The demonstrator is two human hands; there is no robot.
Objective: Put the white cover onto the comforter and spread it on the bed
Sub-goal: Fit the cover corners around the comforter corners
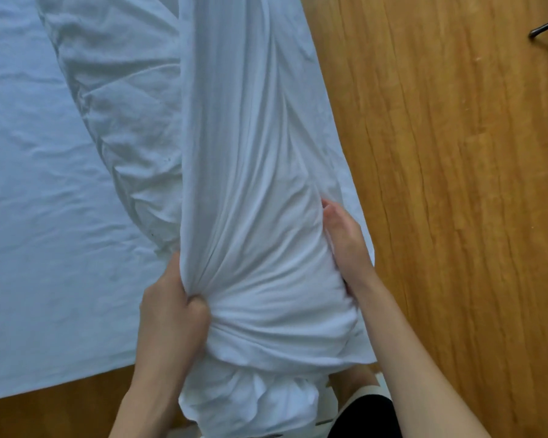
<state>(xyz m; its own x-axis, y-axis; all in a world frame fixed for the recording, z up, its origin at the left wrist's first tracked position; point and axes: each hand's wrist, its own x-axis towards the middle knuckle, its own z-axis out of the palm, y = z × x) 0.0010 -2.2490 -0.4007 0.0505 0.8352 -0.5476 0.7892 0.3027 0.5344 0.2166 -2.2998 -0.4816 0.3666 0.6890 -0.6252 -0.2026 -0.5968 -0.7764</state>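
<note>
the left hand (171, 306) clenched bunched white cover (250, 153), the right hand (345, 245) lay flat against it; a slipping grip could let the comforter (121, 99) bunch inside.

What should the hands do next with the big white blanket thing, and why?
Probably pull the white cover a bit further up along the comforter. The left hand grips a bunch of cover, the right hand presses flat on its side, and wrinkled comforter still shows uncovered on the bed sheet.
</note>
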